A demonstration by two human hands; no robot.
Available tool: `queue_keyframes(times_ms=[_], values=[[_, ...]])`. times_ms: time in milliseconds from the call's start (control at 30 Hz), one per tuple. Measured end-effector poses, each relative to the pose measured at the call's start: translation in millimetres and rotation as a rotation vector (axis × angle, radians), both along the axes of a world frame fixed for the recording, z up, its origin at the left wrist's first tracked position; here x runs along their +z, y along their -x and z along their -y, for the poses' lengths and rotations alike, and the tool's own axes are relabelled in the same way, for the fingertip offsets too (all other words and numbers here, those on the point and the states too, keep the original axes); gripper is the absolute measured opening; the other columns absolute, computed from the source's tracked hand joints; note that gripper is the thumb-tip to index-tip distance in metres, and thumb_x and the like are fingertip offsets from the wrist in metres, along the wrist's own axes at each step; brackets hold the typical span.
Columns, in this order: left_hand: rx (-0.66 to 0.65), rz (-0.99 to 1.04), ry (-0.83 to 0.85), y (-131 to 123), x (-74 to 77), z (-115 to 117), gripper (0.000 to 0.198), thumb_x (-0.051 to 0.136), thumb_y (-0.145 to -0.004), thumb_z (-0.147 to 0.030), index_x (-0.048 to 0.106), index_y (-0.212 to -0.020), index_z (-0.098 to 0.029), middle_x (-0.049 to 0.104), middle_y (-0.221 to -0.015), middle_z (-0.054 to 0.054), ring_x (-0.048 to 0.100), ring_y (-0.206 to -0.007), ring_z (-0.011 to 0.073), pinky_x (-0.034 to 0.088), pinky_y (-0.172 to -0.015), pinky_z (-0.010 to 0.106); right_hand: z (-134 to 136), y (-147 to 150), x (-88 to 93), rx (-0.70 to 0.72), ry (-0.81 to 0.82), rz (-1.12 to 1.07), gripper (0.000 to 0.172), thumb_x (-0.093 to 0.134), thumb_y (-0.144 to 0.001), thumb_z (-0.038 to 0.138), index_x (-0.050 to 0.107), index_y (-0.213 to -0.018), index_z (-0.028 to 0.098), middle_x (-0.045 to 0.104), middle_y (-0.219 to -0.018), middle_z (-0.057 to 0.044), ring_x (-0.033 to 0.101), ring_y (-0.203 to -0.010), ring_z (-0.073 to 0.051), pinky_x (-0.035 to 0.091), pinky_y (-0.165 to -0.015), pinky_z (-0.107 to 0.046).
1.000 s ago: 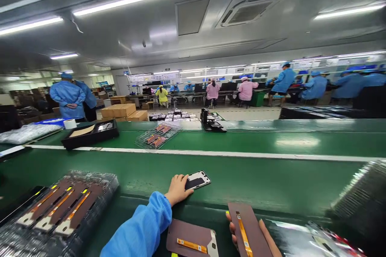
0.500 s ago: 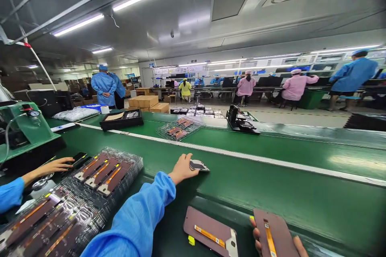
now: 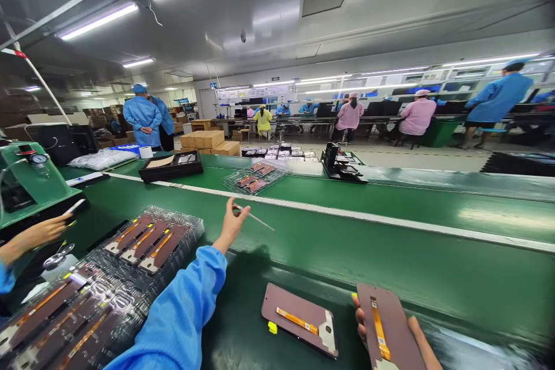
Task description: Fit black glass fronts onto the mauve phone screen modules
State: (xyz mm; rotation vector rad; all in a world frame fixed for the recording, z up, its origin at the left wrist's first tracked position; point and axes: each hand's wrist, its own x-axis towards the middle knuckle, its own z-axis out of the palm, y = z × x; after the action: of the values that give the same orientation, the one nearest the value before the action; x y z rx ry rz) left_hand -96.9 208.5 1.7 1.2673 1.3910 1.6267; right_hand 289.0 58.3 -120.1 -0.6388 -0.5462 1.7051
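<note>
Pinching in the nearly closed left hand [image 3: 230, 225] a thin pale plate [image 3: 261, 221], probably rectangular though seen almost edge-on, above the middle of the green surface [image 3: 347, 243]. Gripping by its long sides, in the half-closed right hand [image 3: 423, 341], a brown rectangular panel [image 3: 395, 324] with an orange ribbon strip [image 3: 380, 329], toward the near edge. With a second brown panel [image 3: 300, 319] lying flat beside, and a clear plastic tray [image 3: 196, 228] toward the left edge.
</note>
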Motion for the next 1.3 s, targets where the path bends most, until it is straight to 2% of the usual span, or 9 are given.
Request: queue_keyframes(times_ms=[100, 200, 267, 367, 500, 667, 933, 1100, 1300], values=[[-0.109, 0.310, -0.004, -5, 9.7, 25, 0.045, 0.060, -0.088, -0.048, 0.054, -0.124, -0.022, 0.065, -0.110, 0.005, 0.066, -0.097, 0.0210, 0.055, -0.082, 0.039, 0, 5, 3.1, -0.052, 0.022, -0.019, 0.033, 0.052, -0.094, 0.031, 0.072, -0.116, 0.017, 0.069, -0.124, -0.015, 0.074, -0.095, -0.022, 0.061, -0.083, -0.035], [-0.278, 0.571, 0.050, -17, 17.6, 66, 0.054, 0.062, -0.080, -0.064, 0.060, -0.115, -0.023, 0.070, -0.096, 0.001, 0.070, -0.097, 0.0224, 0.054, -0.085, 0.036, 1, 5, 6.4, -0.026, 0.031, -0.058, 0.032, 0.050, -0.096, 0.030, 0.071, -0.118, 0.019, 0.069, -0.125, -0.013, 0.073, -0.099, -0.021, 0.059, -0.086, -0.033], [-0.380, 0.709, 0.122, -28, 19.7, 95, 0.058, 0.061, -0.078, -0.068, 0.063, -0.112, -0.020, 0.073, -0.096, 0.004, 0.070, -0.096, 0.0253, 0.054, -0.086, 0.039, 2, 4, 8.7, 0.002, 0.045, -0.089, 0.033, 0.049, -0.096, 0.031, 0.071, -0.119, 0.019, 0.068, -0.126, -0.013, 0.072, -0.101, -0.021, 0.058, -0.089, -0.035], [-0.509, 0.869, 0.249, -48, 15.5, 132, 0.064, 0.053, -0.082, -0.070, 0.066, -0.112, -0.014, 0.075, -0.096, 0.011, 0.072, -0.091, 0.0277, 0.055, -0.083, 0.042, 4, 3, 13.1, 0.002, 0.133, -0.154, 0.041, 0.042, -0.099, 0.040, 0.071, -0.117, 0.018, 0.070, -0.123, -0.013, 0.072, -0.099, -0.021, 0.058, -0.087, -0.034], [-0.663, 1.063, 0.421, -73, -0.3, 160, 0.072, 0.040, -0.085, -0.074, 0.068, -0.110, -0.013, 0.075, -0.087, 0.011, 0.072, -0.076, 0.0238, 0.056, -0.066, 0.034, 7, 5, 20.4, -0.055, 0.249, -0.173, 0.056, 0.034, -0.098, 0.056, 0.071, -0.115, 0.018, 0.071, -0.121, -0.012, 0.072, -0.093, -0.019, 0.060, -0.080, -0.031], [-0.739, 1.160, 0.533, -87, -10.9, 170, 0.078, 0.037, -0.084, -0.077, 0.068, -0.109, -0.010, 0.074, -0.080, 0.011, 0.071, -0.066, 0.0217, 0.055, -0.061, 0.031, 10, 4, 22.9, -0.058, 0.235, -0.115, 0.057, 0.038, -0.094, 0.062, 0.068, -0.121, 0.021, 0.070, -0.124, -0.009, 0.070, -0.094, -0.017, 0.058, -0.083, -0.029], [-0.760, 1.121, 0.545, -86, 0.4, 178, 0.081, 0.036, -0.083, -0.078, 0.066, -0.117, -0.010, 0.075, -0.081, 0.010, 0.072, -0.061, 0.0210, 0.055, -0.053, 0.028, 10, 4, 26.5, -0.076, 0.291, -0.135, 0.061, 0.036, -0.095, 0.062, 0.065, -0.125, 0.018, 0.068, -0.124, -0.013, 0.071, -0.088, -0.019, 0.060, -0.075, -0.032], [-0.753, 1.125, 0.574, -85, -0.7, 178, 0.083, 0.037, -0.083, -0.077, 0.063, -0.123, -0.010, 0.075, -0.077, 0.011, 0.070, -0.058, 0.0179, 0.054, -0.051, 0.025, 11, 8, 31.4, -0.097, 0.257, -0.093, 0.058, 0.041, -0.093, 0.061, 0.065, -0.123, 0.018, 0.071, -0.120, -0.012, 0.071, -0.089, -0.020, 0.060, -0.079, -0.035], [-0.759, 1.129, 0.493, -83, -4.8, 178, 0.073, 0.042, -0.087, -0.071, 0.064, -0.121, -0.011, 0.076, -0.093, 0.013, 0.073, -0.073, 0.0226, 0.058, -0.061, 0.031, 17, 21, 48.3, -0.153, 0.207, -0.070, 0.043, 0.053, -0.091, 0.045, 0.066, -0.119, 0.015, 0.073, -0.117, -0.012, 0.072, -0.096, -0.024, 0.061, -0.082, -0.039]])
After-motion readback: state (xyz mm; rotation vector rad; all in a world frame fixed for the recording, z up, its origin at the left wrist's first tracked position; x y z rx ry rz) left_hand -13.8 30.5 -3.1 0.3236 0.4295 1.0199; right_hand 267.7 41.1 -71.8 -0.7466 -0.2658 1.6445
